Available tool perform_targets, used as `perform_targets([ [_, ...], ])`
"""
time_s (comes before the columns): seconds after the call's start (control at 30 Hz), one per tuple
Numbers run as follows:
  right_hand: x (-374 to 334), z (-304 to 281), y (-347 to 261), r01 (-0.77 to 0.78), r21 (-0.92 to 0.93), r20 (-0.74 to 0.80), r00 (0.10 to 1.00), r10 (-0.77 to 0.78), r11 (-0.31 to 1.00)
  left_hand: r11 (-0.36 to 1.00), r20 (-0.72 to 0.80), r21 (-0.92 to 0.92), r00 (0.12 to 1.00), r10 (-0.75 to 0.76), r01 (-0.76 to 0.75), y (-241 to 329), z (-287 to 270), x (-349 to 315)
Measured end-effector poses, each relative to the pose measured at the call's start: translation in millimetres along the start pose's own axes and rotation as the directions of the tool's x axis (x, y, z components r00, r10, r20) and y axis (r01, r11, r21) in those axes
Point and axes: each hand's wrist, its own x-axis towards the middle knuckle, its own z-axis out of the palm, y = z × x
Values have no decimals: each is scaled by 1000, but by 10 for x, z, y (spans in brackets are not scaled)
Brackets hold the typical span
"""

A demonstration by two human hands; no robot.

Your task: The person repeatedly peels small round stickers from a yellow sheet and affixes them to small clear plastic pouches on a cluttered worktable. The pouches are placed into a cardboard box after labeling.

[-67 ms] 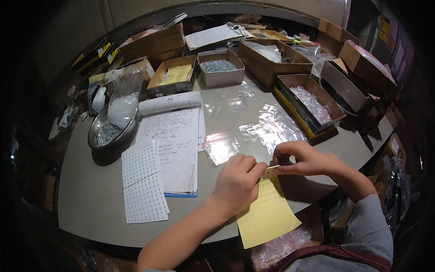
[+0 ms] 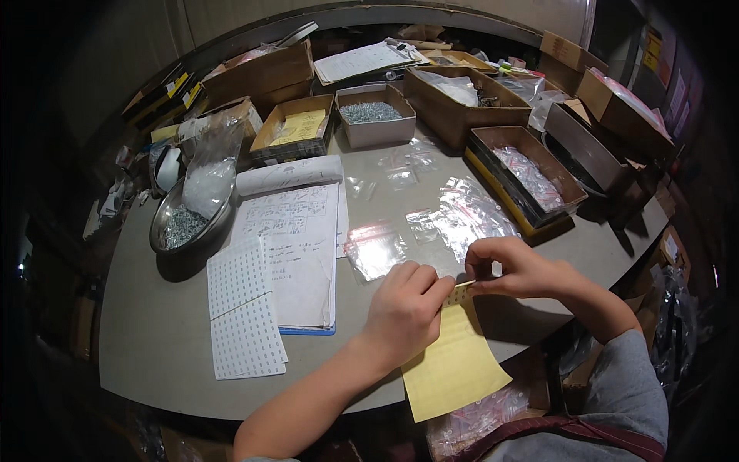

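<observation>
Between my hands, at the table's front edge, hangs a yellow label sheet (image 2: pixel 454 366), its top edge bent over and small printed marks showing near the fold. My left hand (image 2: pixel 412 308) grips the sheet's upper left edge with curled fingers. At the upper right corner, my right hand (image 2: pixel 512 268) pinches the folded edge between thumb and fingers. Just beyond my hands lie small clear zip bags (image 2: pixel 377 248), with a larger pile of clear bags (image 2: pixel 469 215) farther right. The tips of my left fingers are partly hidden behind the sheet.
Left of my hands, white label sheets (image 2: pixel 242 316) overlap a clipboard with papers (image 2: pixel 300 269). A metal bowl (image 2: pixel 158 231) of small screws stands at far left. Boxes line the back, including a white box of screws (image 2: pixel 377 135); a box of filled bags (image 2: pixel 477 146) stands right.
The folded top edge of the yellow sheet has tilted slightly between my fingers. My hands have hardly moved.
</observation>
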Motion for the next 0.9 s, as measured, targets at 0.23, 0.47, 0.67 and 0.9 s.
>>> perform_targets([
  [0.23, -83, 65, -142, 304, -342, -141, 919, -369, 889, 971, 0, -155, 983, -182, 180, -71, 67, -44],
  [0.47, 77, 70, -228, 393, -414, -191, 845, -500, 821, 884, 133, -226, 912, -388, 409, -109, 80, -90],
  [0.67, 751, 243, 68, 303, -219, -7, 950, -312, 927, 958, 174, -43, 946, -273, 285, -63, 156, -131],
  [0.9, 768, 113, 287, 187, -323, -108, 967, -233, 928, 949, 160, -128, 951, -265, 286, 29, 114, -80],
])
